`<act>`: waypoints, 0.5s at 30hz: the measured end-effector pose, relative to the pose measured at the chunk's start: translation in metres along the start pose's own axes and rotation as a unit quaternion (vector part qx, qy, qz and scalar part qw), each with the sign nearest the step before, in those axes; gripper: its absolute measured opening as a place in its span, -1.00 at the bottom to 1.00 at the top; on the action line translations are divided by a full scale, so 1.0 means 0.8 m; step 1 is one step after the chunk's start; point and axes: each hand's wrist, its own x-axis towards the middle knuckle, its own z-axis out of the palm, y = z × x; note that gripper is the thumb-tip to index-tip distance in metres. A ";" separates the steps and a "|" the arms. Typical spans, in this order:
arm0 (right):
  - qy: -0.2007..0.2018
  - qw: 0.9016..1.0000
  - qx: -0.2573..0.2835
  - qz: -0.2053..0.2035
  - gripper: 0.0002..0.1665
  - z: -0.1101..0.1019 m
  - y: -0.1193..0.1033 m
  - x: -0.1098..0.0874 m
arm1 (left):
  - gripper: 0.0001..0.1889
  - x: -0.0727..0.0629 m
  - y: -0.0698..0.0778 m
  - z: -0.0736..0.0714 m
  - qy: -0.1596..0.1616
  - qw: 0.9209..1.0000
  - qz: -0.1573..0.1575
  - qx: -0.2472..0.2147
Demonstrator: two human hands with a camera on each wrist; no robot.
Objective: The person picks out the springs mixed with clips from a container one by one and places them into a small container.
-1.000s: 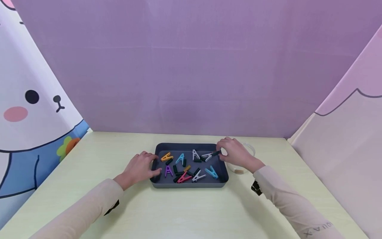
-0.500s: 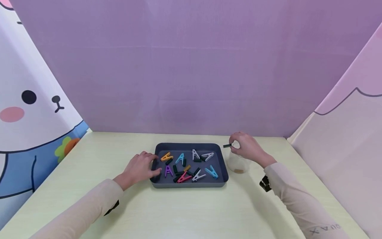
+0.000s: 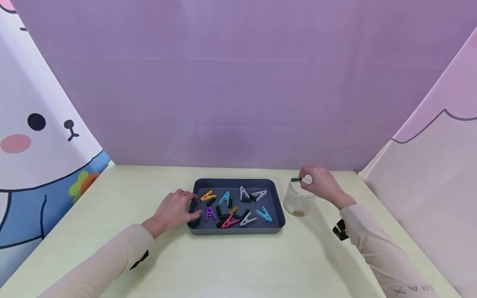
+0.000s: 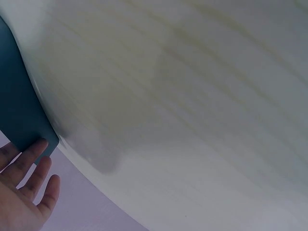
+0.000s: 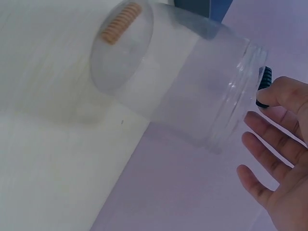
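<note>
At the left end of the dark grey tray, my left hand rests with thumb and fingertips over the rim, fingers relaxed and spread. In the left wrist view its fingertips lie against the tray's wall. My right hand pinches a small black ribbed piece between thumb and forefinger, its other fingers extended. That piece is right at the mouth of a clear jar, overlapping the rim in the head view. An orange-brown ribbed piece lies on the jar's bottom.
Inside the tray are several small clips, among them a purple clip, a red clip and a blue clip. Black ribbed pieces and a mustard-coloured piece lie between them. A purple backdrop closes off the table's far edge.
My right hand has carried the black ribbed piece from above the tray's right end rightward to the jar's mouth. The jar shows more fully now. My left hand stays put.
</note>
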 end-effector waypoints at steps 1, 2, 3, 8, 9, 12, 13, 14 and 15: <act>-0.001 1.000 0.000 0.001 -0.84 0.000 0.001 -0.001 | -0.42 0.000 0.000 0.000 0.000 1.000 0.000 0.000; -0.001 1.000 -0.001 0.002 -0.84 0.001 0.002 -0.002 | -0.43 0.000 0.000 0.000 0.000 1.000 0.000 -0.001; -0.002 1.000 -0.001 0.002 -0.85 0.001 0.004 -0.003 | -0.43 0.000 0.000 0.000 0.000 1.000 0.000 -0.001; -0.013 1.000 -0.007 0.001 -0.86 0.006 0.007 -0.006 | -0.43 0.000 0.000 0.000 -0.002 1.000 0.001 -0.002; -0.017 1.000 -0.009 0.001 -0.86 0.008 0.008 -0.006 | -0.43 0.000 0.000 0.000 -0.003 1.000 0.001 -0.002; -0.026 1.000 -0.012 0.002 -0.87 0.011 0.008 -0.007 | -0.43 0.001 0.000 0.000 -0.004 1.000 -0.001 -0.002; -0.029 1.000 -0.012 0.002 -0.87 0.012 0.008 -0.007 | -0.43 0.001 0.000 0.000 -0.005 1.000 -0.002 -0.002; -0.030 0.999 -0.012 0.003 -0.87 0.013 0.008 -0.007 | -0.42 0.001 0.000 0.000 -0.005 1.000 -0.002 -0.002; -0.031 0.999 -0.012 0.002 -0.87 0.013 0.008 -0.007 | -0.42 0.001 -0.001 0.000 -0.006 1.000 -0.002 -0.002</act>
